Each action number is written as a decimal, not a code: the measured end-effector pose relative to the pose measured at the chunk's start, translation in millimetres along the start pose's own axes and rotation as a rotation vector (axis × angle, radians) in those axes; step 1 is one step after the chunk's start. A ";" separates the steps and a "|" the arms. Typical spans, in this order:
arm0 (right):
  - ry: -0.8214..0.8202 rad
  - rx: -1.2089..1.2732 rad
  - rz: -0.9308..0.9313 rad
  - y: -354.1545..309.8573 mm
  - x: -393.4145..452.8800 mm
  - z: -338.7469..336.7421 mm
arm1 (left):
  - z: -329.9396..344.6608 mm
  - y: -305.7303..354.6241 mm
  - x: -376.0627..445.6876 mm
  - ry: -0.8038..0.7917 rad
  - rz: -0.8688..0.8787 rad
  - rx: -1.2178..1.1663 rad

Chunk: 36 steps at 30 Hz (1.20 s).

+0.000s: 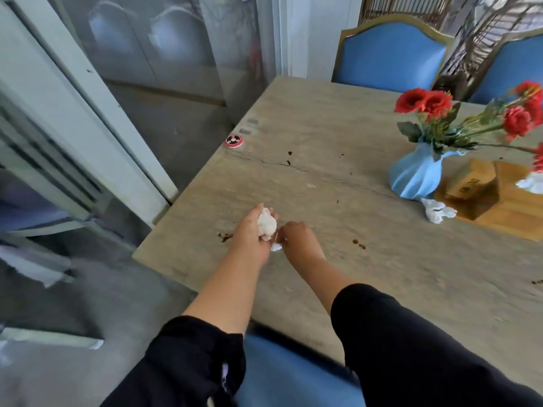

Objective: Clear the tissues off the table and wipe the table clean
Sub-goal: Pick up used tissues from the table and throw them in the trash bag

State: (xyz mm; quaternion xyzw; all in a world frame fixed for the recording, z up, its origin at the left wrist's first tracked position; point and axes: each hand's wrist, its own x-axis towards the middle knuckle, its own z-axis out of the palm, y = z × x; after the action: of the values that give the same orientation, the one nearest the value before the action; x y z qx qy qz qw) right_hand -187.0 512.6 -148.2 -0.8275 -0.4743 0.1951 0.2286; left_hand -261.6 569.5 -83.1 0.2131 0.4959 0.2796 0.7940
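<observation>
My left hand [253,230] is palm up over the near left part of the stone table [323,136], cupping a white ball of crumpled tissue [266,224]. Beside it my right hand [296,236] has curled fingers pinching a small white tissue scrap [276,246] right at the left palm. Another crumpled tissue [437,210] lies by the foot of the blue vase [415,177]. A further white tissue [531,182] shows at the right edge. Dark brown spots [224,236] mark the tabletop left of my hands, with more spots [358,243] to the right.
The blue vase holds red flowers [423,102]. A wooden board with a wooden box [476,183] sits behind it. A small round red-and-black disc [234,141] lies at the table's left edge. Blue chairs [390,54] stand at the far side, one below me.
</observation>
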 end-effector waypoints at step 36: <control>0.474 0.495 0.275 192.5 -67.2 -164.7 | 171.1 -180.6 -2.9 -0.135 -0.162 0.062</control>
State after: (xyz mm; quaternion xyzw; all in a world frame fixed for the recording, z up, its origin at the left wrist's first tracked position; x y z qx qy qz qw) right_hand 4.0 336.2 -114.6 -0.8254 -0.2311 0.1356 0.4970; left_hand -65.4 421.2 -120.9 0.2149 0.4653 0.1841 0.8387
